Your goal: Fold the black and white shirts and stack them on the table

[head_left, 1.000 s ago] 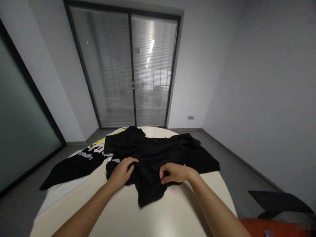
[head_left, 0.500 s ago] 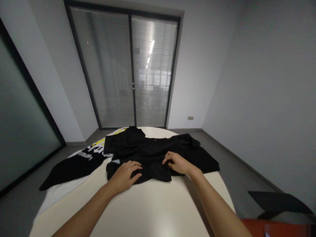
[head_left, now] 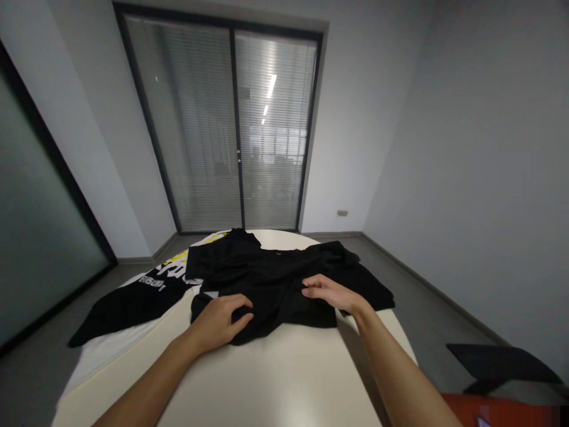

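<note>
A black short-sleeved garment [head_left: 271, 273] lies spread and wrinkled on the cream table [head_left: 267, 379], its neckline toward the far edge. My left hand [head_left: 224, 319] rests at its near left edge, thumb and fingers apart and curved, with no cloth visibly pinched. Over the right part of the cloth is my right hand [head_left: 329, 292], its thumb and fingertips close together; whether fabric is between them is too small to tell. A small light grey patch shows beside my left hand.
On the table's left lies a black and white garment [head_left: 128, 308] with white lettering and yellow print. A black chair part [head_left: 502, 362] and something red [head_left: 498, 409] are at the lower right. Glass doors stand behind the table.
The near edge of the black garment now reaches farther right and lies flatter. My right hand has moved slightly right and its fingers have come together; my left hand has shifted slightly toward me.
</note>
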Tool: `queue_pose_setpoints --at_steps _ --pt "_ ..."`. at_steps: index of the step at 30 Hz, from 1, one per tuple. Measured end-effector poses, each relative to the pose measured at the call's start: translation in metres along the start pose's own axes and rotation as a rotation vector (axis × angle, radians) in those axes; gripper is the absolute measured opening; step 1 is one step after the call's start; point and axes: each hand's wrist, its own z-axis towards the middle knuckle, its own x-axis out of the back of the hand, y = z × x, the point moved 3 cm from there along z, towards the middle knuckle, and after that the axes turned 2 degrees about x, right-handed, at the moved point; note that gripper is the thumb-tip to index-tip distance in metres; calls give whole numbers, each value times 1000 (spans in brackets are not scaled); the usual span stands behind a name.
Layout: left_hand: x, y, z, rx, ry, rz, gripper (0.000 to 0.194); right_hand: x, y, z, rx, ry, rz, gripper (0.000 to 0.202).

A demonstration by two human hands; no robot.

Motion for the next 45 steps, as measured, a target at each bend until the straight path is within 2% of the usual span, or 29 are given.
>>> queue_pose_setpoints --at_steps 3,5,8,10,11,12,13,16,17,18,20,24,29,31,34,36,38,41,43,45 --pt "6 20 -10 63 -238 -84 20 -2 -2 -9 -55 -137 222 49" --pt "3 36 -22 103 -514 -199 26 -6 -2 -12 -82 -252 326 55" --pt "-3 60 -42 113 -940 -427 36 -10 -2 -12 -114 -397 295 60" --pt "-4 71 -47 106 -1076 -514 36 -12 1 -9 -141 -422 216 52" --pt "-2 74 -46 96 -1070 -521 34 -13 4 -7 -149 -419 180 48" --pt "0 74 -42 88 -1000 -496 30 -14 7 -4 -147 -412 151 48" --pt "2 72 -35 77 -869 -438 29 -15 10 -1 -137 -399 126 50" --pt "12 56 -13 5 -323 -121 24 -18 19 7 -78 -335 2 66" --pt "13 49 -9 -25 -198 -23 20 -20 21 9 -74 -317 -77 72" --pt "11 42 -7 -35 -138 43 21 -20 23 10 -79 -301 -174 77" --pt "6 24 -5 13 -133 120 26 -21 25 10 -108 -274 -373 91" --pt "6 -3 -10 240 -257 168 32 -17 26 7 -227 -229 -608 113" --pt "30 -34 -20 524 -443 167 68 -17 31 8 -337 -169 -604 109" --pt "38 -50 -25 654 -456 150 68 -21 33 11 -353 -144 -622 108" --pt "47 -68 -30 805 -419 227 58 -29 36 15 -374 -146 -671 118" --pt "49 -69 -27 785 -341 354 53 -32 36 17 -384 -158 -699 126" --pt "42 -59 -20 626 -263 412 47 -33 37 18 -389 -175 -712 129" --pt "16 -39 -12 272 -224 262 57 -31 41 19 -384 -195 -722 130" --pt "-3 -38 -11 187 -242 233 69 -30 45 19 -367 -209 -727 132" --pt "-17 -49 -13 148 -255 279 69 -30 50 18 -335 -220 -733 132"
